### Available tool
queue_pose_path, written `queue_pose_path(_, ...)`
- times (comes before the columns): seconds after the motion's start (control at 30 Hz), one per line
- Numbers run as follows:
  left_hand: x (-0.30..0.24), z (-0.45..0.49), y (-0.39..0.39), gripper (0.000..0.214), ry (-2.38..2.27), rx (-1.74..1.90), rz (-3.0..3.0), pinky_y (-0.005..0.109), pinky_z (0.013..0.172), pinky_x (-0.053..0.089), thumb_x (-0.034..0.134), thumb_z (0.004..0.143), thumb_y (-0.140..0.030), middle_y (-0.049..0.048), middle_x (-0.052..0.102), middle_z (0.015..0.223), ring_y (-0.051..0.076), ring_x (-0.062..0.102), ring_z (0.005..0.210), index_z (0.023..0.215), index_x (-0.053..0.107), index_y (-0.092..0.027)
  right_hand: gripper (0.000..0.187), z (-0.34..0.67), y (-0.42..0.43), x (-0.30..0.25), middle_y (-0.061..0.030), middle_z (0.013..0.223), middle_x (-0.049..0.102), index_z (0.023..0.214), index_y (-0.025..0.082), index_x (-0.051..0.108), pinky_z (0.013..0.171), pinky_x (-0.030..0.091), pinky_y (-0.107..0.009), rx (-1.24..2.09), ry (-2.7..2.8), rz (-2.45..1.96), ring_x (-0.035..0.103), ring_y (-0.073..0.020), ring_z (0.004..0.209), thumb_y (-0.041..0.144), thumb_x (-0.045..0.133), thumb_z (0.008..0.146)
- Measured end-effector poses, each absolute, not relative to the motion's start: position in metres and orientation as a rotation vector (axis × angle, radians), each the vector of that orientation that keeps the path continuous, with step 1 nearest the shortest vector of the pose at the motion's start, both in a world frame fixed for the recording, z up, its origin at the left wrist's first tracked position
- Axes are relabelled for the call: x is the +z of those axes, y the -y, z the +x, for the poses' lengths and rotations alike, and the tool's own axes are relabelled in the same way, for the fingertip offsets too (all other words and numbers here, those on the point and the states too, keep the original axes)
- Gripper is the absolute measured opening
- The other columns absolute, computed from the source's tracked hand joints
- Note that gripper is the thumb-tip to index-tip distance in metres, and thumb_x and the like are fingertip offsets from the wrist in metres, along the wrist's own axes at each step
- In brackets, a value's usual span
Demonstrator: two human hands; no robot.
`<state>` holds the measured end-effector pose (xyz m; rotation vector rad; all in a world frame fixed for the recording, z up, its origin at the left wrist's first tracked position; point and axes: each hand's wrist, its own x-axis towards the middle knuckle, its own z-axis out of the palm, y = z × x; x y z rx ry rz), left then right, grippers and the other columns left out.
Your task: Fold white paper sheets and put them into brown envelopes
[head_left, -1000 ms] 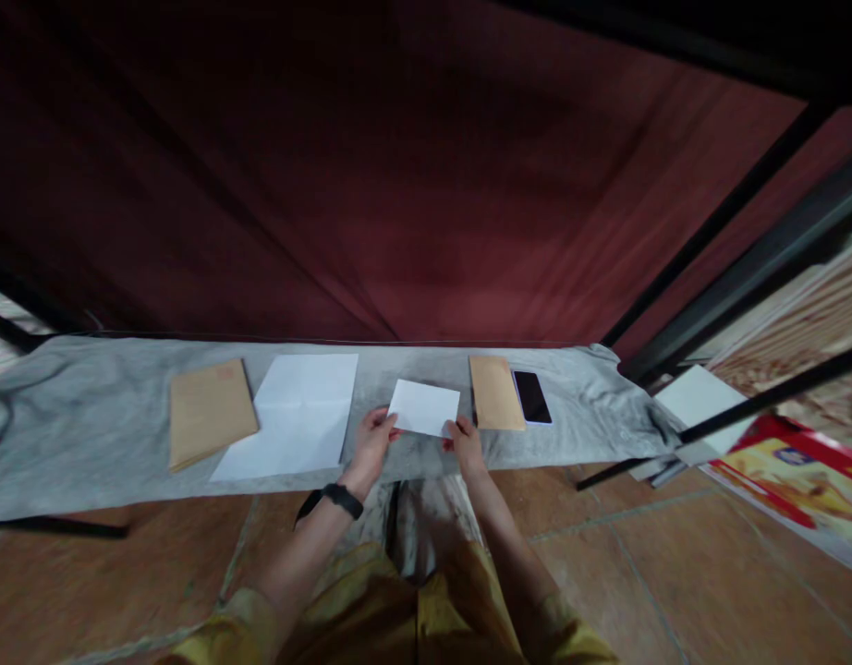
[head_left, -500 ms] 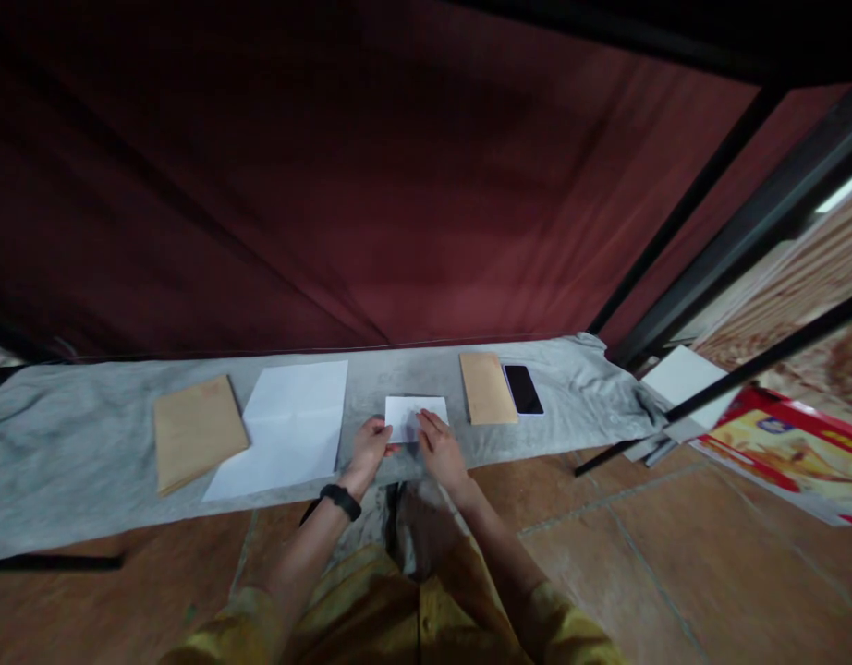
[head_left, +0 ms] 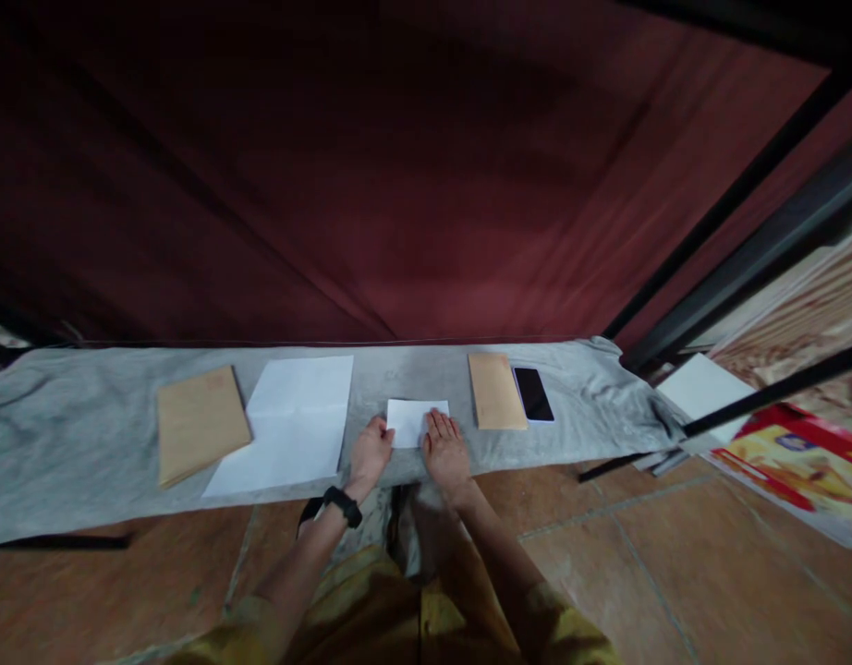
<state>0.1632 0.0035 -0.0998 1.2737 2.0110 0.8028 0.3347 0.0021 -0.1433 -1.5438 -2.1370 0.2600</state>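
Note:
A small folded sheet of white paper point(head_left: 407, 423) lies on the grey cloth in front of me. My left hand point(head_left: 371, 451) pinches its left edge between thumb and fingers. Across its right part my right hand point(head_left: 445, 448) lies flat, fingers stretched out and pressing on the paper. Left of my hands is a larger white sheet point(head_left: 301, 416) with crease lines. A stack of brown envelopes point(head_left: 200, 425) overlaps that sheet's left side. To the right of my hands lies another brown envelope point(head_left: 496, 392), with a dark-screened phone point(head_left: 534, 395) beside it.
The grey cloth point(head_left: 592, 406) covers a long, narrow table with dark metal legs. Behind it hangs a dark red curtain point(head_left: 426, 231). At the right stand a black metal bar point(head_left: 779, 397), a white box point(head_left: 707, 388) and a red and yellow carton point(head_left: 807, 462).
My right hand has flattened out and shifted slightly right on the folded paper. My left hand still grips the left edge. The view has turned a little.

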Motion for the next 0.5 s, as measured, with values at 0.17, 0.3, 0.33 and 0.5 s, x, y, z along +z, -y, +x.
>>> queue_pose_path(0.17,-0.096,0.167,0.005,0.020,-2.189,0.732,1.557,0.034,0.084,0.049,0.059,0.088,-0.025,0.0091,0.071,0.085,0.027,0.070,0.089,0.107,0.063,-0.019,0.051,0.336,-0.001,-0.143,-0.0137,0.156,0.047,0.150,0.011,0.048,0.123,0.026,-0.045,0.240,2.123,-1.526,0.040,-0.0245,0.147,0.017,0.040,0.100)
queue_pose_path(0.3,-0.097,0.187,-0.002,0.034,-2.021,0.706,2.014,0.046,0.110,0.040,0.042,0.097,-0.025,0.0193,0.067,0.125,0.032,0.059,0.124,0.120,0.065,-0.015,0.051,0.336,0.000,-0.142,-0.0137,0.156,0.046,0.150,0.012,0.048,0.123,0.027,-0.046,0.227,2.126,-1.529,0.041,-0.0245,0.146,0.018,0.038,0.101)
queue_pose_path(0.33,-0.099,0.193,-0.005,0.037,-1.923,0.704,2.100,0.048,0.116,0.035,0.040,0.098,-0.026,0.0190,0.062,0.136,0.031,0.053,0.133,0.125,0.063,-0.014,0.051,0.335,0.000,-0.142,-0.0141,0.156,0.046,0.150,0.012,0.048,0.123,0.027,-0.046,0.225,2.128,-1.531,0.040,-0.0247,0.147,0.018,0.038,0.101)
queue_pose_path(0.5,-0.118,0.204,-0.015,0.052,-1.753,0.595,2.243,0.049,0.125,0.020,0.042,0.100,-0.037,0.0149,0.043,0.159,0.028,0.031,0.152,0.146,0.051,-0.015,0.050,0.335,0.003,-0.147,-0.0156,0.159,0.041,0.150,0.013,0.049,0.123,0.024,-0.051,0.208,2.084,-1.587,0.037,-0.0274,0.149,0.021,0.039,0.102)
